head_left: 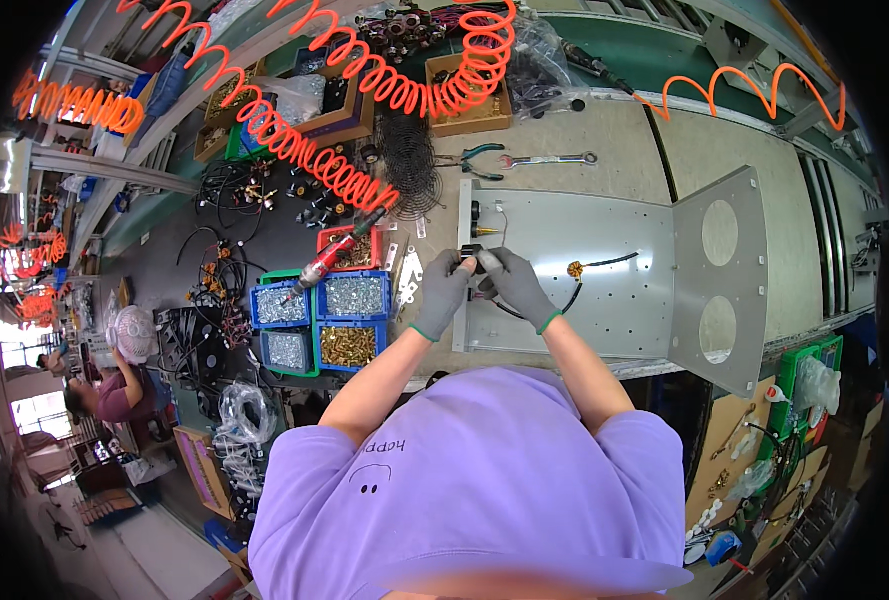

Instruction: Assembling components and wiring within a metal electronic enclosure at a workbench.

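Both my hands wear grey gloves and meet at the left end wall of a grey sheet-metal panel [605, 235]. My left hand [446, 296] pinches a small black part [473, 253] from the left, outside that wall. From the inner side my right hand [519, 287] closes its fingers on the same part. Its exact kind is too small to tell. Just beyond, a black round fitting with a brass-coloured tip [487, 230] sits on the wall. A black cable with a yellow-brown coil [576, 269] lies on the panel beside my right hand.
Blue bins of screws [357, 297] stand left, with a red air screwdriver [327, 262] above them on an orange coiled hose [315, 160]. Pliers [480, 160] and a wrench [555, 160] lie beyond the panel. An upright plate with two round holes [720, 285] rises at right.
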A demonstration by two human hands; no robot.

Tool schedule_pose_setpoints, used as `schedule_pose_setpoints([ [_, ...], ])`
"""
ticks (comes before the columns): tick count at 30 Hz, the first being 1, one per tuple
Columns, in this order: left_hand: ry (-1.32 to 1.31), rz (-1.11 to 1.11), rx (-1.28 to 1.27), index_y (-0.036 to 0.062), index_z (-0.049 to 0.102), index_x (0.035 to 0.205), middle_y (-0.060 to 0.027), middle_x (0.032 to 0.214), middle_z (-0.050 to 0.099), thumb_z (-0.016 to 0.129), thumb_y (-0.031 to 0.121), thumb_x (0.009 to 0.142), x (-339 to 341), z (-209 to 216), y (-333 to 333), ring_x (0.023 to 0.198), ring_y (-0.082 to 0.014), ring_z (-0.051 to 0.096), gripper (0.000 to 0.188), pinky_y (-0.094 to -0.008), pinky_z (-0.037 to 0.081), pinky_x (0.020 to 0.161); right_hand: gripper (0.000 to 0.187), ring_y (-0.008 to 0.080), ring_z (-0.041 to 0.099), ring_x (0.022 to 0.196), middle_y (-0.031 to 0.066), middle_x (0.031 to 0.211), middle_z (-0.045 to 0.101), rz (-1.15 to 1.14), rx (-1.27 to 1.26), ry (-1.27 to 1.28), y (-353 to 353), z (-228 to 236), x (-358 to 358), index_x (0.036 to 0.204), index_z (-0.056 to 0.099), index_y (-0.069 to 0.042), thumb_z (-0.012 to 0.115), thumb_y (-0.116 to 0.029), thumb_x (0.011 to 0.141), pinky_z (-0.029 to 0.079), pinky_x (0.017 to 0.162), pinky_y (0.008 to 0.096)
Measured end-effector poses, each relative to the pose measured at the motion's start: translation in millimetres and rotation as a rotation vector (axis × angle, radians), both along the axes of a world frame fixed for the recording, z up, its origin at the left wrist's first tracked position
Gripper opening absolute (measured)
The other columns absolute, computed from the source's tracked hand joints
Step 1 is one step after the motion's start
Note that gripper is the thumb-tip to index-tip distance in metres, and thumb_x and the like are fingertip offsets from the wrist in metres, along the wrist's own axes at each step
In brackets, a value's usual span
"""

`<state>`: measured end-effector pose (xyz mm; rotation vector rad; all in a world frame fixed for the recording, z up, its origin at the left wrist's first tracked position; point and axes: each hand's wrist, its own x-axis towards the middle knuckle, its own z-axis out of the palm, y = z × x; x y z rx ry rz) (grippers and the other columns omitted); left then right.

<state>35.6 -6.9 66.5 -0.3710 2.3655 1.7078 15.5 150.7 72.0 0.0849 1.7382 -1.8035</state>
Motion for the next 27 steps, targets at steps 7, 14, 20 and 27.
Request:
schedule_pose_setpoints([
  [7,0.023,0.054,0.103,-0.0023,0.061,0.096,-0.0027,0.082,0.06,0.057,0.019,0.087,1,-13,-7,0.075,-0.0079,0.052,0.023,-0.0228,0.042,0.07,0.039,0.0126,0.062,0.077,0.0109,0.094,0.063,-0.137,-0.132,0.315,-7,-24,13,0.121,0.049,0.003,0.053,-0.021,0.091,0.052,0.069,0.0267],
  [14,0.05,-0.018,0.03,-0.0012,0.06,0.089,-0.0027,0.071,0.055,0.059,0.022,0.086,13,4,-3,0.067,-0.0084,0.046,0.023,-0.0245,0.038,0.059,0.04,0.0137,0.062,0.083,0.0124,0.103,0.061,-0.088,-0.128,0.204,-5,-30,19,0.126,0.046,0.001,0.052,-0.019,0.091,0.052,0.071,0.0277],
  [20,0.006,-0.027,0.017,-0.0018,0.06,0.097,-0.0005,0.077,0.057,0.057,0.021,0.088,31,1,-15,0.074,-0.0064,0.046,0.025,-0.0222,0.038,0.064,0.037,0.019,0.064,0.08,0.0144,0.101,0.061,-0.044,0.02,0.357,-3,-36,30,0.12,0.049,0.002,0.052,-0.019,0.09,0.052,0.07,0.0307],
  [27,-0.151,0.151,0.092,-0.0047,0.062,0.097,-0.0045,0.083,0.063,0.056,0.023,0.089,69,-41,-57,0.071,-0.0106,0.056,0.029,-0.0237,0.042,0.065,0.035,0.0188,0.062,0.069,0.0147,0.092,0.061,0.027,0.116,0.225,6,-49,71,0.118,0.049,0.004,0.053,-0.014,0.088,0.05,0.064,0.0318],
])
